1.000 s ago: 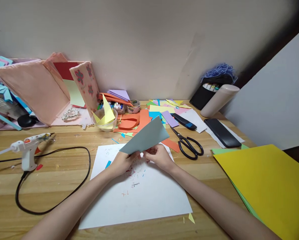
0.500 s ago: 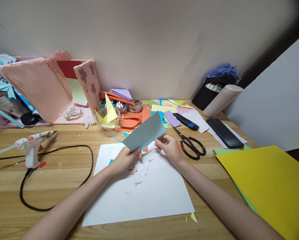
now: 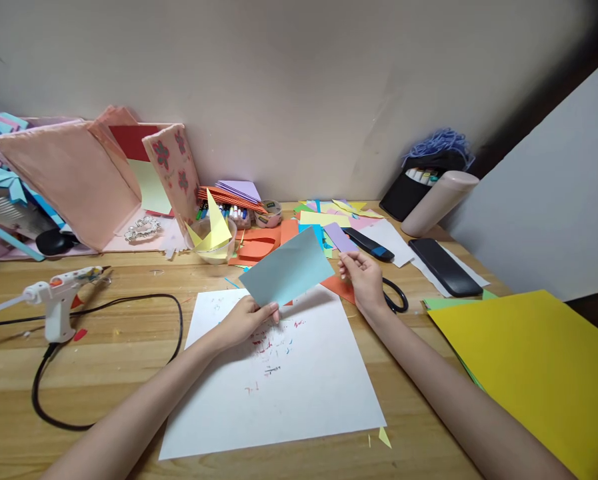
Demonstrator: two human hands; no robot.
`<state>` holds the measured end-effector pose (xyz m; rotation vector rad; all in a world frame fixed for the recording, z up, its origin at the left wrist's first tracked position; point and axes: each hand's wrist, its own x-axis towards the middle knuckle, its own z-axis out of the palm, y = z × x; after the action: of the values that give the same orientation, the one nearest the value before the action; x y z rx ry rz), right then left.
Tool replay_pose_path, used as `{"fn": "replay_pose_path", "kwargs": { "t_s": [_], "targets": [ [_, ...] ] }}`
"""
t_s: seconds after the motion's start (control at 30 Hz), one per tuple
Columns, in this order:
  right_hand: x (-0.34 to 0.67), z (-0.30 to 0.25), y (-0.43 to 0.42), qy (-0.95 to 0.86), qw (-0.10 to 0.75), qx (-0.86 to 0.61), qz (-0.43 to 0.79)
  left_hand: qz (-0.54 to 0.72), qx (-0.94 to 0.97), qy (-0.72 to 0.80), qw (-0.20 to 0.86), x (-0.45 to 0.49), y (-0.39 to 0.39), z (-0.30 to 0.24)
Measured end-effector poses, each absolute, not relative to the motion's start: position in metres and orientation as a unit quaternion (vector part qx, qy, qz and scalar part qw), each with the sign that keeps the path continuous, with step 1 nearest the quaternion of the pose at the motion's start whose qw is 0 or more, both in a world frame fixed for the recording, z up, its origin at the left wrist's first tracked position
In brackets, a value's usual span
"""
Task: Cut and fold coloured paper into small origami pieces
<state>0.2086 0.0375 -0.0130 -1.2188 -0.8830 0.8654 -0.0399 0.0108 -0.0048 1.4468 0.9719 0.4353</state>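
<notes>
Between the thumb and fingers of my left hand (image 3: 253,319) is a light blue sheet of paper (image 3: 286,267), gripped at its lower edge and tilted up above the table. My right hand (image 3: 361,277) is curled closed over a pair of scissors (image 3: 397,295). Only part of the black handle shows; the blades are hidden by the hand. An orange paper piece (image 3: 339,288) lies just left of that hand. Beneath the blue paper is a large white sheet (image 3: 323,393) with coloured marks.
On the left lies a white glue gun (image 3: 59,300) with a looping black cord. A clear bowl (image 3: 213,250) of yellow paper pieces and colourful scraps (image 3: 323,219) stand at the back. To the right are a black case (image 3: 445,267) and yellow sheets (image 3: 529,360).
My right hand has left the blue paper and moved right, over the scissors. My left hand still holds the paper, which now faces me more flatly.
</notes>
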Motion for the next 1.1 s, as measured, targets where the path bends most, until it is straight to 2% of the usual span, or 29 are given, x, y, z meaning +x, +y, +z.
{"fn": "replay_pose_path", "kwargs": {
  "t_s": [0.07, 0.17, 0.3, 0.43, 0.5, 0.67, 0.77, 0.87, 1.1],
  "targets": [
    [0.212, -0.005, 0.037, -0.442, 0.622, -0.510, 0.398, 0.164, 0.646, 0.415, 0.620, -0.042, 0.011, -0.001],
    [0.213, 0.009, 0.034, -0.529, 0.527, -0.484, 0.457, 0.145, 0.663, 0.401, 0.615, -0.042, 0.011, 0.006],
    [0.212, 0.022, 0.030, -0.574, 0.456, -0.504, 0.457, 0.190, 0.649, 0.426, 0.601, -0.040, 0.012, 0.005],
    [0.214, 0.026, 0.030, -0.579, 0.445, -0.547, 0.409, 0.328, 0.566, 0.471, 0.592, -0.037, 0.016, -0.004],
    [0.212, 0.029, 0.028, -0.565, 0.461, -0.566, 0.385, 0.357, 0.533, 0.469, 0.607, -0.036, 0.017, -0.006],
    [0.188, 0.034, 0.007, -0.628, 0.475, -0.567, 0.242, 0.304, 0.574, 0.409, 0.641, -0.034, 0.011, 0.000],
    [0.168, 0.032, -0.011, -0.744, 0.425, -0.483, 0.179, 0.286, 0.598, 0.351, 0.661, -0.034, 0.006, 0.003],
    [0.157, 0.026, -0.022, -0.800, 0.385, -0.443, 0.128, 0.269, 0.576, 0.374, 0.676, -0.035, 0.002, 0.005],
    [0.155, 0.013, -0.024, -0.797, 0.404, -0.437, 0.100, 0.281, 0.556, 0.354, 0.698, -0.036, 0.003, 0.006]
  ]
}}
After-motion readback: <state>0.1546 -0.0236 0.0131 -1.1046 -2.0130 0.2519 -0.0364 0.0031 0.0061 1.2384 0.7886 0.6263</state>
